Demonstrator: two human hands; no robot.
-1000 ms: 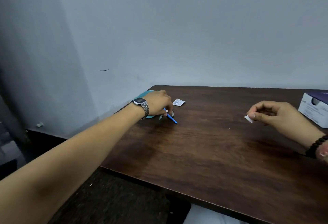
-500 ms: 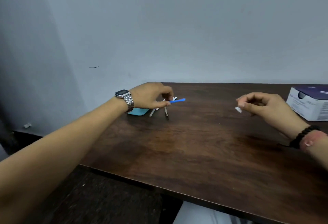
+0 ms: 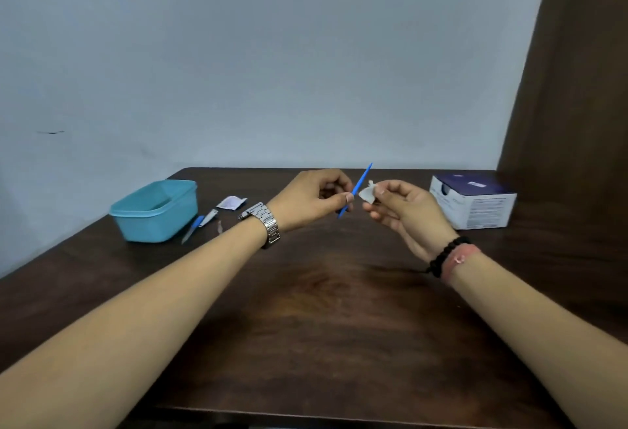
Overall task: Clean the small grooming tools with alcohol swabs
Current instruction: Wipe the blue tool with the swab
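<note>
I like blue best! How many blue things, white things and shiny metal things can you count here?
Blue: 3, the stick in the left hand, the tub, the blue-handled tool
White: 3, swab, wrapper, box
Metal: 2, clipper, watch
Total: 8

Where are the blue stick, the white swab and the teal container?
blue stick (image 3: 362,183): head view, on its upper shaft.
white swab (image 3: 367,193): head view, on its middle.
teal container (image 3: 154,224): head view, on its front wall.
</note>
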